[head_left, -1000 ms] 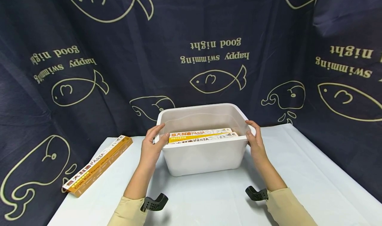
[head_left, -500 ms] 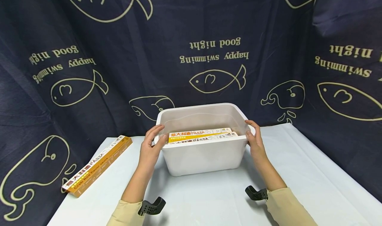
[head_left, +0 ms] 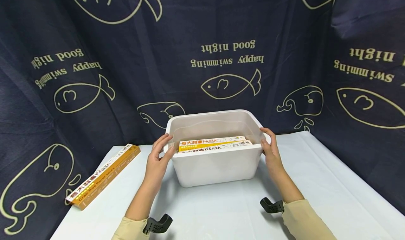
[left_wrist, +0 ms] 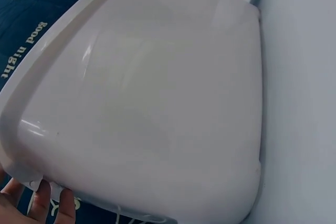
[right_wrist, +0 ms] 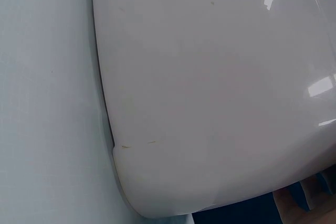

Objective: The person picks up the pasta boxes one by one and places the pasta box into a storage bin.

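Note:
A white plastic bin (head_left: 218,166) stands on the table, with two pasta boxes (head_left: 211,140) lying inside along its near wall. My left hand (head_left: 157,161) grips the bin's left end at the rim, fingers on the outer side and thumb at the near corner. On the opposite end, my right hand (head_left: 270,149) holds the rim in the same way. The left wrist view is filled by the bin's outer wall (left_wrist: 147,98), with fingertips (left_wrist: 65,205) at its lower left. In the right wrist view, fingers (right_wrist: 294,205) show below the bin's wall (right_wrist: 210,93).
An orange and white Crab Roe flavor pasta box (head_left: 104,176) lies at an angle near the table's left edge. A dark blue curtain (head_left: 227,29) with fish drawings hangs behind the white-covered table (head_left: 215,212).
My left wrist and forearm have shifted slightly left and down, with the left fingers a little lower at the rim. The bin, the boxes and my right hand look unmoved.

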Demonstrator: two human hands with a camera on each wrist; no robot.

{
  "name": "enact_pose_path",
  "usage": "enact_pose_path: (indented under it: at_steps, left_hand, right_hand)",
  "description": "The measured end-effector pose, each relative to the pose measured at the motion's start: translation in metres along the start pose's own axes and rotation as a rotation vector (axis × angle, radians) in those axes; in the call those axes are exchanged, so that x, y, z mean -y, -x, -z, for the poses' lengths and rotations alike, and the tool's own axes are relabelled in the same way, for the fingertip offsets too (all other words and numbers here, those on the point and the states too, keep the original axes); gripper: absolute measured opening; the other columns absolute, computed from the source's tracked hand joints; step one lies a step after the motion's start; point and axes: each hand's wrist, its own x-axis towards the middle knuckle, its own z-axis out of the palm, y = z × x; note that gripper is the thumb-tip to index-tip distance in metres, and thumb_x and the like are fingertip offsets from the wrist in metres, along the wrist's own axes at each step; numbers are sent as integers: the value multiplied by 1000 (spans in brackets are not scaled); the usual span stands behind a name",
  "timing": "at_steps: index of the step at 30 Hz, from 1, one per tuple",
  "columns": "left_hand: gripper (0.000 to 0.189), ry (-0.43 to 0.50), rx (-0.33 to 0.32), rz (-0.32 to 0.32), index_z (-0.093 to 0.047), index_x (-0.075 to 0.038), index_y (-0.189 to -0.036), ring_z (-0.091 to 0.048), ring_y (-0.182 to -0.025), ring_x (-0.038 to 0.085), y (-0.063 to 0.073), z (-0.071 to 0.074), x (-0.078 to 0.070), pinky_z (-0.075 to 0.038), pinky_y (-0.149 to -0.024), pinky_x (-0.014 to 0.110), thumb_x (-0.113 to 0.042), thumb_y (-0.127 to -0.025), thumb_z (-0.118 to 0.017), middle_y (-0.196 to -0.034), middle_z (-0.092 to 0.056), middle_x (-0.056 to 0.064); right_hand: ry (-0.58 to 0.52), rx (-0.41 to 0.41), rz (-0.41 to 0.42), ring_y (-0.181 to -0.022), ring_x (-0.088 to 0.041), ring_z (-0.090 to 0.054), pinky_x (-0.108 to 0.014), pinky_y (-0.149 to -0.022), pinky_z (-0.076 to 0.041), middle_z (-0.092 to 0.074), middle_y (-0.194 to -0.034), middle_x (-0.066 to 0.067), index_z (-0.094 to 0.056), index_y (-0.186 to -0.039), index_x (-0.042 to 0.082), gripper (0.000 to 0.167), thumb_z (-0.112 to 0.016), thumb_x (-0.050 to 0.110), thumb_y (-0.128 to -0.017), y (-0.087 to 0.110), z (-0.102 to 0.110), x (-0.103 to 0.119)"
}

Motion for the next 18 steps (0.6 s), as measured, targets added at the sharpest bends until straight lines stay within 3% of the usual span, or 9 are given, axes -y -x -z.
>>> enact_pose_path:
  at_steps: [7, 18]
  left_hand:
    - [43, -20, 7, -1, -54, -23, -142, -35, -132, 18, 8, 5, 1, -37, -101, 37, -23, -99, -61, -156, -37, -16]
    - [49, -18, 27, 13, -50, -24, -145, -46, -131, 14, 27, 17, 1, -45, -96, 16, -20, -98, -64, -158, -36, -13]
  right_hand:
    - [1, 2, 0, -132, -11, -35, -36, -101, -31, -30, -154, 0, -29, -151, 16, 50, -34, 28, -102, 1, 1, 0]
    - [9, 1, 1, -131, -11, -36, -35, -101, -32, -31, -153, 2, -28, -151, 16, 51, -34, 30, -103, -1, 1, -3]
